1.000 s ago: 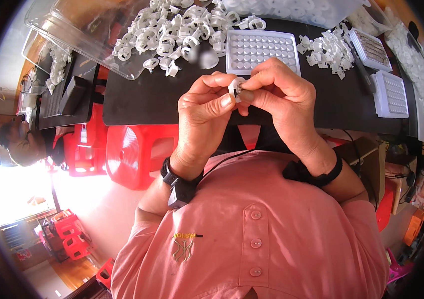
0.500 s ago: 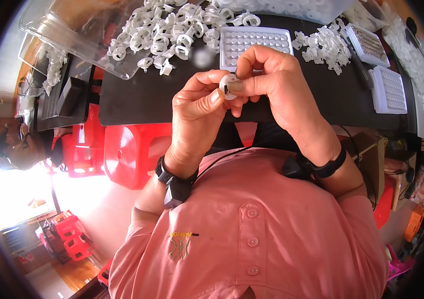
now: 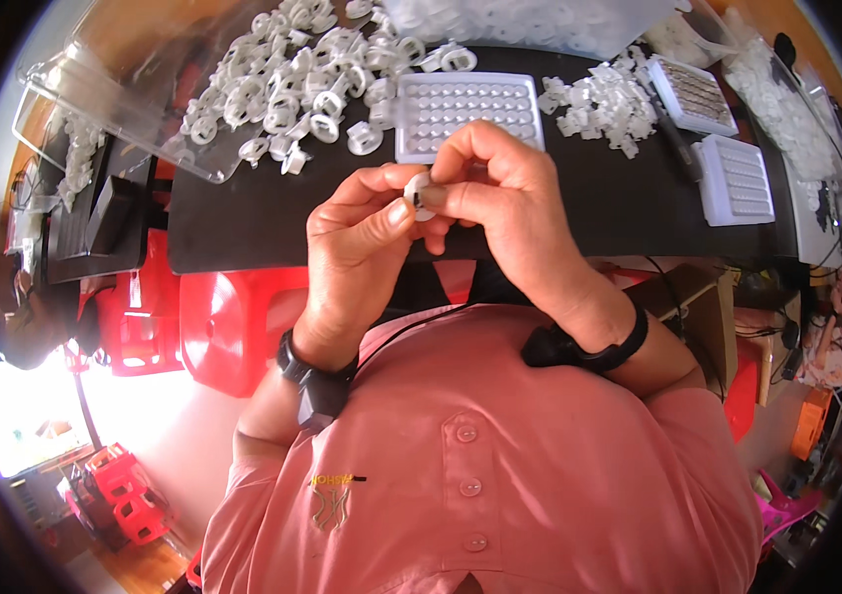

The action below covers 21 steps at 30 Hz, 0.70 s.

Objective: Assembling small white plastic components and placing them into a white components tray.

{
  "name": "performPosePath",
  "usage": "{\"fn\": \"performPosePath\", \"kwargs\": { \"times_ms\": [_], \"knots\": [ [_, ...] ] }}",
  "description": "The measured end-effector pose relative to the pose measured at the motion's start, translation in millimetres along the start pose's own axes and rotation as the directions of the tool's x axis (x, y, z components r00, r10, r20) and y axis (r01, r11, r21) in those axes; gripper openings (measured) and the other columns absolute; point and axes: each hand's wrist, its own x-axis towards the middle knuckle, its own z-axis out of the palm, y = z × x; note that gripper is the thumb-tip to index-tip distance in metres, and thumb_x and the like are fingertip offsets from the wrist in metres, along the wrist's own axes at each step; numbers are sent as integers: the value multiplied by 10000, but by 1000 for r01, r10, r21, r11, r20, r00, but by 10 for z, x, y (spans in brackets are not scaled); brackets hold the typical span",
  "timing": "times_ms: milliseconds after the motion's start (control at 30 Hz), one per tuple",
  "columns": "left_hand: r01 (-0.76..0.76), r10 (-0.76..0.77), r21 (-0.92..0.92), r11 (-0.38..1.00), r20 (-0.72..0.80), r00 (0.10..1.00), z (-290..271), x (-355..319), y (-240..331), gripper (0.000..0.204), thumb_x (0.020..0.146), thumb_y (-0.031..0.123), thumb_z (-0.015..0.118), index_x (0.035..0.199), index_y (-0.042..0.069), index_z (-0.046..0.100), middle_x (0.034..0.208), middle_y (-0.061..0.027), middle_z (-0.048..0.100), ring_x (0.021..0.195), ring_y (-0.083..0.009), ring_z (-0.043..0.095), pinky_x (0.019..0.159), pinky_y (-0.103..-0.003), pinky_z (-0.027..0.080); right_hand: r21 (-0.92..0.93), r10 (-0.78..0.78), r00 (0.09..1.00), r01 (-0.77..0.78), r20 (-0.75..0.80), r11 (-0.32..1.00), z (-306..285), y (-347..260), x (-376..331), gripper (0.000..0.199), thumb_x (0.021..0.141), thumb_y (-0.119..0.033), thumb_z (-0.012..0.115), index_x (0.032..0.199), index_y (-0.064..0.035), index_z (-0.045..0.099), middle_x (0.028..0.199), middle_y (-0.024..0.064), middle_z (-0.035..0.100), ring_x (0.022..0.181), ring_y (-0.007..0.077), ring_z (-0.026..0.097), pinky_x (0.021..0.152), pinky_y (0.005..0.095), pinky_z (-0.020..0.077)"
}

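Note:
A small round white plastic part (image 3: pixel 417 203) with a dark spot near its centre is held upright between both hands above the table's near edge. Thumb and fingertips of my left hand (image 3: pixel 354 223) pinch its left side. My right hand (image 3: pixel 512 198) grips the right side with thumb and index finger, which cover part of it. Just beyond my hands lies a white pocketed tray (image 3: pixel 467 91). Left of the tray, a single white ring-shaped part (image 3: pixel 365 138) rests at the edge of a pile of similar ring parts (image 3: pixel 282 84).
Right of the tray is a heap of small white pieces (image 3: pixel 599 111). Two more trays stand farther right, one filled (image 3: pixel 693 96) and one pale (image 3: pixel 738 181), beside a dark tool (image 3: pixel 676 144). Clear plastic bins (image 3: pixel 94 99) border the black table (image 3: pixel 243 223). A red stool (image 3: pixel 228 332) stands below.
The view has shifted, moving the scene left and down. A white part that was blurred beside the ring pile now lies still. Both hands keep hold of the round part.

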Motion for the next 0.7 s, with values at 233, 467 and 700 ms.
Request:
{"fn": "performPosePath", "kwargs": {
  "times_ms": [233, 467, 700],
  "knots": [
    [56, -56, 36, 998, -6, 998, -17, -11, 58, 294, 905, 80, 708, 1166, -41, 647, 1052, -160, 693, 829, -244, 683, 656, -362, 552, -65, -85, 996, 86, 6, 994, -39, 90, -50, 138, 872, 12, 705, 844, -3, 571, 720, 15, 617, 613, 76, 603, 570, 252, 479],
    [64, -57, -116, 991, 64, 996, -54, 49, 42, 337, 911, 162, 706, 1166, -49, 645, 1013, -233, 669, 776, -255, 671, 614, -351, 541, -816, -632, 752, 475, 184, 328, -498, -11, -23, 184, 739, 28, 711, 862, -82, 628, 769, 59, 546, 663, 250, 607, 580, 367, 478],
    [105, -87, -188, 977, 103, 991, -105, 98, 31, 337, 917, 174, 688, 1169, -47, 647, 1006, -252, 660, 743, -275, 655, 574, -349, 511, -944, -575, 751, 295, 324, -147, -740, 71, -50, 172, 706, -33, 702, 843, -100, 622, 832, 51, 506, 781, 260, 553, 671, 391, 440]
  ]
}}
